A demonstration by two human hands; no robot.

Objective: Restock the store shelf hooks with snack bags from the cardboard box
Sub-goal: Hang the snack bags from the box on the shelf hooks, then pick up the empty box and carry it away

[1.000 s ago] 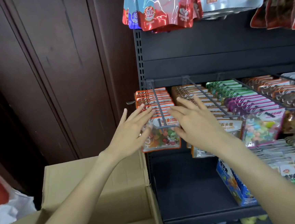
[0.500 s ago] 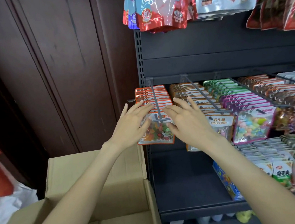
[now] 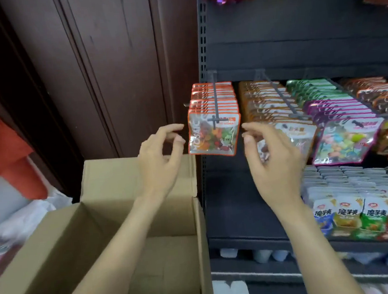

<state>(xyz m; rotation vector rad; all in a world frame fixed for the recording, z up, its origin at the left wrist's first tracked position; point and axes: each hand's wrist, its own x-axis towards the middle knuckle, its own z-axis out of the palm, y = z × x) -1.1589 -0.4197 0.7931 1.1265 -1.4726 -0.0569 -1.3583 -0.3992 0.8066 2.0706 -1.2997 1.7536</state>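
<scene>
Left hand (image 3: 160, 160) at nine o'clock and right hand (image 3: 273, 161) at three o'clock flank the orange-edged candy bag (image 3: 213, 137) on its hook (image 3: 215, 107), fingers loosely curled, holding nothing.

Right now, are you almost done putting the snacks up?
Nearly, it seems. Done: the orange-edged candy bags fill the leftmost grey metal hook to its tip. In hand: nothing; the left hand and right hand hover beside the front bag, fingers loosely curled. Left: the brown cardboard box shows no bags in its visible part.
</scene>
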